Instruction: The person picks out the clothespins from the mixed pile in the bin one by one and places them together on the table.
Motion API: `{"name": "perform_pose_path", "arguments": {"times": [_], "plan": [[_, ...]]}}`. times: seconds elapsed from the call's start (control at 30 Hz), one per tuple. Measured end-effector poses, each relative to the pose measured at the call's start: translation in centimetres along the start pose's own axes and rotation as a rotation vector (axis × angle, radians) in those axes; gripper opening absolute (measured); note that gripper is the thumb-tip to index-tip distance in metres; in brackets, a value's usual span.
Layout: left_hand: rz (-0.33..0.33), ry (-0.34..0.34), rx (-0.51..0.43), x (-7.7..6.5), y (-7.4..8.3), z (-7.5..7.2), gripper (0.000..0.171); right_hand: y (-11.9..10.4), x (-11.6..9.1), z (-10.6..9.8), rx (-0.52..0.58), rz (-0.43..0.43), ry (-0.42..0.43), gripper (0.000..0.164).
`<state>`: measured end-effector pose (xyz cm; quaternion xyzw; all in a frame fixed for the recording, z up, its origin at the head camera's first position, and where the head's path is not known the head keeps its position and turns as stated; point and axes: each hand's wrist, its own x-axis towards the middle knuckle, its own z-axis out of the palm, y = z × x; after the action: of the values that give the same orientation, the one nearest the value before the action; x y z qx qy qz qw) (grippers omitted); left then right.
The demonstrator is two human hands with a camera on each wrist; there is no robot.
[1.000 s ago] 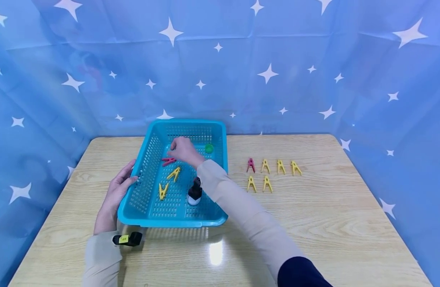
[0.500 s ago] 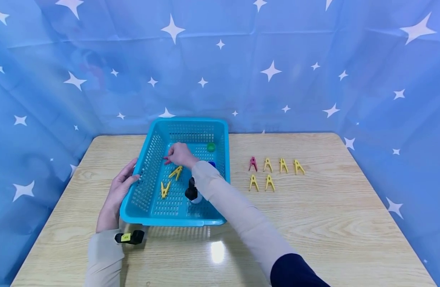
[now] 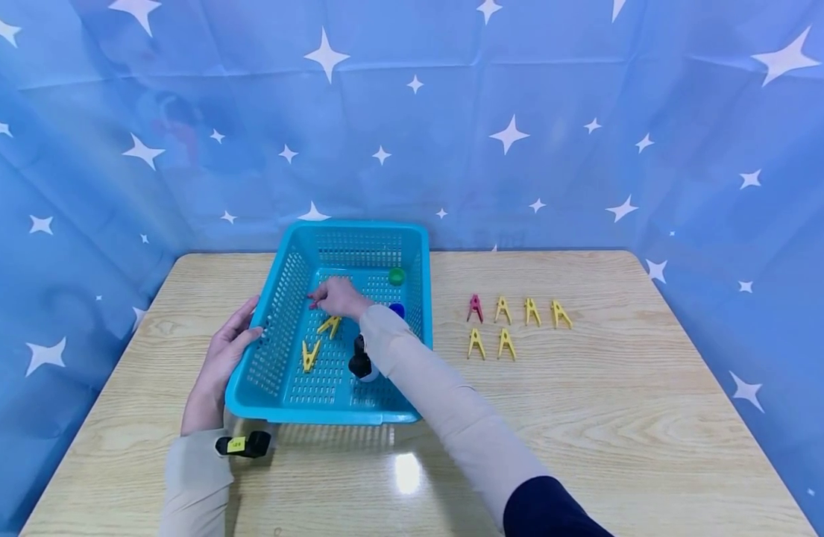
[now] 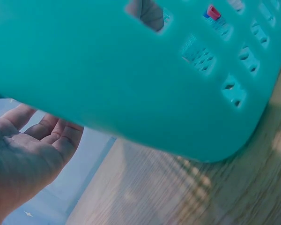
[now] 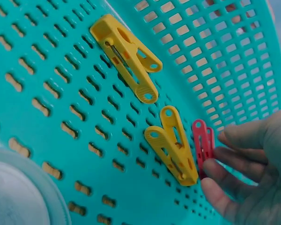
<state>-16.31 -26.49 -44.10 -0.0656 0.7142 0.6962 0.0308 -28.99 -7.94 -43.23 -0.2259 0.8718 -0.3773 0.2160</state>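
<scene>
"Two yellow clips [image 5: 180, 164] lie in the basket [image 3: 324, 415]. Where is the red one?"

"That red clip [image 5: 204, 145] is in the basket too, near its left wall, just beside one of the yellow clips. The right hand [image 5: 253, 164] is at it."

"Grasping it?"

"Its fingers are bent and touch the clip, but I cannot tell whether they pinch it."

"And the left hand [image 3: 225, 350]?"

"That one grips the basket by its left side, thumb at the rim."

"What else is in the basket?"

"A green thing [image 3: 397, 277] toward the far right corner, a blue thing [image 3: 397, 308] partly behind the right sleeve [image 3: 445, 380], and a white round thing [image 5: 14, 197], half hidden from above by the black camera [image 3: 360, 362] on the right wrist."

"And outside it?"

"On the tabletop [image 3: 586, 418], to the basket's right, four more clips make a row: one red [image 3: 475, 308], then three yellow [image 3: 532, 311]. Two other yellow ones [image 3: 476, 344] lie nearer the person. Beyond the far edge hangs a blue curtain [image 3: 412, 179] with white stars."
</scene>
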Motion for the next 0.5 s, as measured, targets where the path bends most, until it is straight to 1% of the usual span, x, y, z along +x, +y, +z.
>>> {"name": "perform_pose_path", "arguments": {"times": [0.17, 0.37, 0.5], "plan": [[0.007, 0.002, -0.005, 0.02, -0.02, 0.02, 0.056, 0.05, -0.16, 0.17, -0.088, -0.030, -0.013, 0.025], [0.013, 0.000, 0.002, 0.03, -0.15, 0.03, 0.055, -0.15, -0.40, 0.36, -0.198, -0.041, -0.081, 0.033], [0.022, -0.001, 0.005, 0.03, -0.18, 0.04, 0.055, -0.22, -0.47, 0.33, -0.220, -0.048, -0.101, 0.035]]}}
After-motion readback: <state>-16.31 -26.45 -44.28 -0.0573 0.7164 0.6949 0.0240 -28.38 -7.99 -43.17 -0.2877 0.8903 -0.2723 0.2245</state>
